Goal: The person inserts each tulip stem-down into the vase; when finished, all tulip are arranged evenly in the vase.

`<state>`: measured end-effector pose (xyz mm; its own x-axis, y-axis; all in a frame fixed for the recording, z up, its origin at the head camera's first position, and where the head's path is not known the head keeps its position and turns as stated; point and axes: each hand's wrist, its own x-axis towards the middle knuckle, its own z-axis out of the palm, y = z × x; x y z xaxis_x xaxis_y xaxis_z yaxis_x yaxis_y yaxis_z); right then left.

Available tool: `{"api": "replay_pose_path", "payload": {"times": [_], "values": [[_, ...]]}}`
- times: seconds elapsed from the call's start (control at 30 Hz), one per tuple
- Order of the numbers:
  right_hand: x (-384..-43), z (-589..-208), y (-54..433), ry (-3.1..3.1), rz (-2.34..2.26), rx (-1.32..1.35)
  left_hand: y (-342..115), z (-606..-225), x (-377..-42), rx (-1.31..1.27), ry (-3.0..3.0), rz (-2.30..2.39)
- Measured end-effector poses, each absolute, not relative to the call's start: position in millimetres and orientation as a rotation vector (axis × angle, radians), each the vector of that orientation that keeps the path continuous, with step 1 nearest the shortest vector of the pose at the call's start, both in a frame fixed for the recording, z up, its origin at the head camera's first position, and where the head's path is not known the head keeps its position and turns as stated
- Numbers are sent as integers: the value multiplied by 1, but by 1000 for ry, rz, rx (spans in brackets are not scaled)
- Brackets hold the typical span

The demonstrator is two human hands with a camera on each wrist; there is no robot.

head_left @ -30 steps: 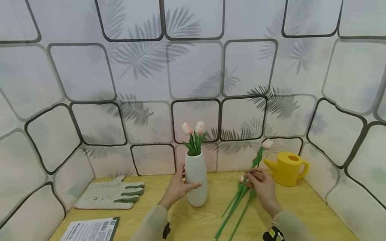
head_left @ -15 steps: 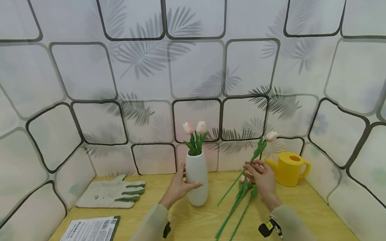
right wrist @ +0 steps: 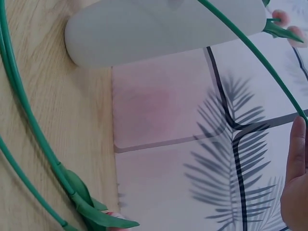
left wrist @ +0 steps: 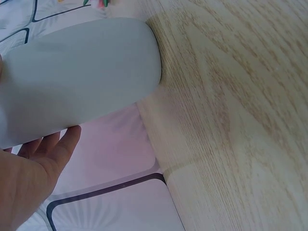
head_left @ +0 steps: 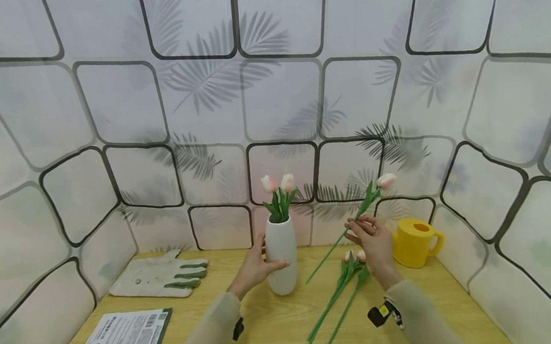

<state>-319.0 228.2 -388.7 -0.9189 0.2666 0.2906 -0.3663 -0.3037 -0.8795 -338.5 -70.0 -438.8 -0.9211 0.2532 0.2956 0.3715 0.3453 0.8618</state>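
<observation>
A white vase stands upright on the table with two pink-white tulips in it. My left hand grips the vase from its left side, the thumb across the front; the left wrist view shows fingers curled along the vase. To the right, my right hand pinches the stem of a single tulip, tilted with its bloom up and right and its stem end toward the vase. Below that hand, several more tulips lie on the table. In the right wrist view the held stem crosses in front of the vase.
A yellow watering can stands at the back right, its spout hidden behind the right hand. Pale gloves with green fingertips lie at the back left, and a printed packet lies at the front left. Patterned fabric walls surround the table.
My right hand has lifted the tulip off the others and raised it slightly, its stem end swinging up toward the vase. The left hand stays on the vase.
</observation>
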Motion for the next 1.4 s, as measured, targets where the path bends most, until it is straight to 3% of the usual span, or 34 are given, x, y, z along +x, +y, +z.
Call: {"api": "replay_pose_path", "payload": {"times": [1.4], "values": [[-336,-324,190,-1376,2223,198,-70,-441,-338,-621,-2470,-1672]]}}
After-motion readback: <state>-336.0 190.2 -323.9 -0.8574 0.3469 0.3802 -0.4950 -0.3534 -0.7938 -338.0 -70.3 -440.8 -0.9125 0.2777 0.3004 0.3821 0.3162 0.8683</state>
